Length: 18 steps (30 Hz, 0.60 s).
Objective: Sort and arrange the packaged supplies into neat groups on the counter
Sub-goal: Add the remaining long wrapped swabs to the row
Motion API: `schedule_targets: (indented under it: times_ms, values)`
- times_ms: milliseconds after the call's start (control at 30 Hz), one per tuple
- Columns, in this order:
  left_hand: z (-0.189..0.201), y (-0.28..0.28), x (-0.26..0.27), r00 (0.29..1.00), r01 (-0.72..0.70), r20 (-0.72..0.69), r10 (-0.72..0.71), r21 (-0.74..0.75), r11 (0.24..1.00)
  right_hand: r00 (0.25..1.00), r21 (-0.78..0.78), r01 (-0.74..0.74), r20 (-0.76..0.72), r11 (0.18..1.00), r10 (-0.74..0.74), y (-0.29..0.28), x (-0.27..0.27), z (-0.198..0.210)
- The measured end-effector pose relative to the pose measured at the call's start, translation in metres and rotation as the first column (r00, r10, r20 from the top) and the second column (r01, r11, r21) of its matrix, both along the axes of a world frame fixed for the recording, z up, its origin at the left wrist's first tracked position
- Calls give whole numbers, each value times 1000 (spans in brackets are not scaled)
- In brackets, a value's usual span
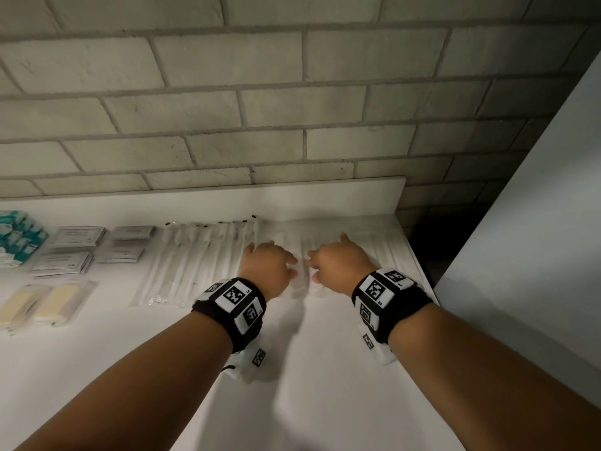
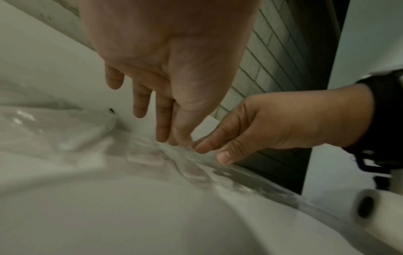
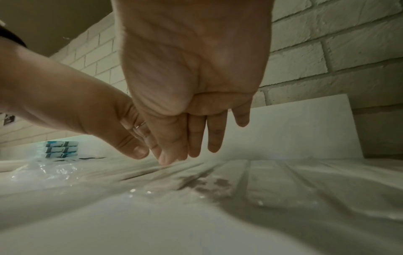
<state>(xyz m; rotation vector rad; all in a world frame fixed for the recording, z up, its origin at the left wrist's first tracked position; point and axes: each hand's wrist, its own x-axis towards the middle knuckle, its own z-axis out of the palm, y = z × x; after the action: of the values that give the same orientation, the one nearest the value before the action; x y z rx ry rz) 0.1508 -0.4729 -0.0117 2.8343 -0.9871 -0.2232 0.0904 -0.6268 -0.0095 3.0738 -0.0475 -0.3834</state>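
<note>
Both hands hover side by side over a row of flat white packets in clear wrap [image 1: 383,252] at the right end of the white counter [image 1: 325,369]. My left hand [image 1: 289,265] has its fingers straight, the tips touching the wrap [image 2: 152,157]. My right hand [image 1: 313,265] also reaches down with straight fingers [image 3: 196,138] onto the same packets [image 3: 272,176]. The thumbs nearly meet over one packet [image 1: 302,284]. Neither hand grips anything. To the left lie long clear sleeves with black-tipped sticks [image 1: 195,255].
Farther left are grey sachet stacks [image 1: 78,237], teal-and-white boxes [image 1: 19,236] and beige pads in clear bags [image 1: 48,304]. A brick wall [image 1: 292,109] and a low white upstand [image 1: 227,200] close the back. A grey panel [image 1: 536,222] stands beyond the counter's right edge.
</note>
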Motion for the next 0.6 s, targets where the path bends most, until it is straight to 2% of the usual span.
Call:
schedule_targets:
  times_ms: [100, 200, 600]
  values:
    - [5, 7, 7, 997, -45, 69, 39, 85, 995, 1000, 4, 19, 3, 1000, -19, 10, 8, -3]
    - [4, 10, 7, 998, -24, 68, 15, 134, 991, 998, -20, 20, -67, 1000, -22, 19, 12, -4]
    - [6, 14, 2, 998, -20, 54, 14, 130, 991, 997, 11, 10, -75, 1000, -9, 23, 5, -3]
